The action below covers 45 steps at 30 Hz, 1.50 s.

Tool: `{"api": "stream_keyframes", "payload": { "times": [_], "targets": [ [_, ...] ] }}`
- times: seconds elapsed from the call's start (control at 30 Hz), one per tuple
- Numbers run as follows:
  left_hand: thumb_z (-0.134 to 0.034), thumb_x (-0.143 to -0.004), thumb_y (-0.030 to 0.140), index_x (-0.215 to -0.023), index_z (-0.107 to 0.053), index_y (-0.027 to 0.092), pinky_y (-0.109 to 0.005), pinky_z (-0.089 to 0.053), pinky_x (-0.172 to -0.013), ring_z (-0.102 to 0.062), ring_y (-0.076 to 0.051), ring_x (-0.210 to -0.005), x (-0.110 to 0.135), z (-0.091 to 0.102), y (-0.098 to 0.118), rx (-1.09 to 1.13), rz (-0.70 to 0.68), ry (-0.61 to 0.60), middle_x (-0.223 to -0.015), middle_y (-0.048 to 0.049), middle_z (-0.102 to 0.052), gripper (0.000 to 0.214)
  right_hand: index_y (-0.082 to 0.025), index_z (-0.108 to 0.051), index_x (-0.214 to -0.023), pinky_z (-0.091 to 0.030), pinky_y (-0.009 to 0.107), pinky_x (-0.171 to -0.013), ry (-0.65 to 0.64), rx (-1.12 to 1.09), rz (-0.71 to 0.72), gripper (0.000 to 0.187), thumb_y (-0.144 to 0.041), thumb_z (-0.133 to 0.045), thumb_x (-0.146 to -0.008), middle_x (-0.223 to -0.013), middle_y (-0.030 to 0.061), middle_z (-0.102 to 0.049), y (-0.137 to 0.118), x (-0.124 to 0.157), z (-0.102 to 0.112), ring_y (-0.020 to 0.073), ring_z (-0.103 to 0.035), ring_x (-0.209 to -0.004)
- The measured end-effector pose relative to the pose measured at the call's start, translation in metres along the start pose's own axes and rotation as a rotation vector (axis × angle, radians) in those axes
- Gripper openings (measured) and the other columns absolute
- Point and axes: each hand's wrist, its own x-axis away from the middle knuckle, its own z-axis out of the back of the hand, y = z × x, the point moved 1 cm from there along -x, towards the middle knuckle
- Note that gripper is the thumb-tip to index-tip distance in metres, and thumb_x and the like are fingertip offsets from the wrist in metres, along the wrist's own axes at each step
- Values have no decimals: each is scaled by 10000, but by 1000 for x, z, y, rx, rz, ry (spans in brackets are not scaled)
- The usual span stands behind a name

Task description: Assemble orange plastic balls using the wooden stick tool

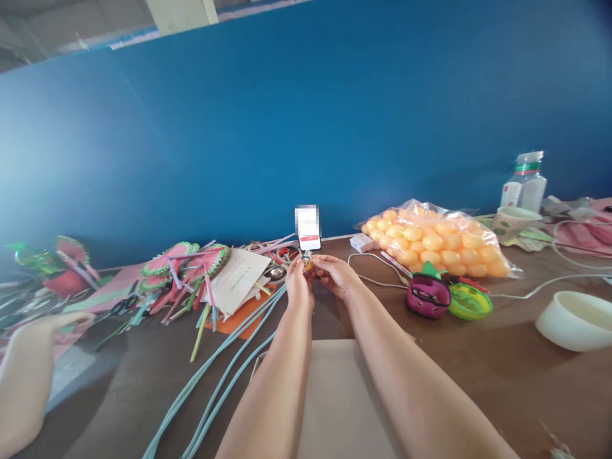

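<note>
Both my arms reach forward over the brown table (478, 376). My left hand (299, 282) and my right hand (335, 274) meet at the table's far middle, fingers pinched together around a small orange object (308, 263). What the object is I cannot make out. A white and red card (308, 241) stands just behind the hands. Long pale blue strips (224, 376) run beside my left arm.
A clear bag of orange balls (433, 241) lies right of the hands, with a purple toy (428, 295), a green lid (469, 301), a white bowl (576, 319) and white cable (377, 271). Folded paper fans (184, 258) and scissors (123, 306) lie left. Another person's hand (33, 331) is far left.
</note>
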Motion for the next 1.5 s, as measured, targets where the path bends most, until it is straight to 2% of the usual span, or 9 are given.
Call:
{"api": "stream_keyframes", "payload": {
  "times": [0.27, 0.57, 0.73, 1.0, 1.5],
  "targets": [
    [-599, -814, 203, -1131, -627, 165, -243, -489, -631, -635, -127, -645, 2, -2, 2, -5, -20, -18, -857, -61, -674, 320, -162, -629, -734, -245, 130, -391, -19, 8, 21, 244, -217, -822, -595, -596, -42, -567, 3, -3, 1, 34, -432, -485],
    [-624, -815, 210, -1120, -651, 160, -262, -502, -655, -647, -135, -662, 6, -4, 4, -41, -52, -18, -883, -68, -680, 310, -174, -615, -724, -236, 143, -404, -44, 18, 47, 298, -279, -843, -564, -586, -54, -543, 2, 0, -1, 36, -412, -492],
    [-608, -826, 192, -1135, -657, 161, -268, -512, -673, -652, -139, -678, 7, -5, 4, -61, -59, -12, -876, -65, -684, 313, -174, -609, -722, -228, 151, -405, -36, 41, 46, 291, -289, -835, -582, -564, -56, -534, 3, -2, 1, 38, -396, -480],
    [-575, -849, 167, -1123, -658, 151, -226, -481, -609, -635, -114, -629, 8, -5, 5, -62, -58, -19, -831, -49, -672, 286, -167, -603, -713, -208, 150, -403, -22, 76, 39, 269, -286, -817, -602, -549, -50, -520, 3, -2, 2, 41, -379, -474],
    [-652, -815, 221, -1089, -691, 177, -237, -487, -637, -614, -111, -631, 4, -3, 4, -81, -75, -20, -830, -42, -664, 280, -156, -628, -726, -218, 162, -410, -23, 73, 12, 233, -236, -801, -591, -531, -50, -501, 3, -3, 2, 43, -383, -473]
  ]
}}
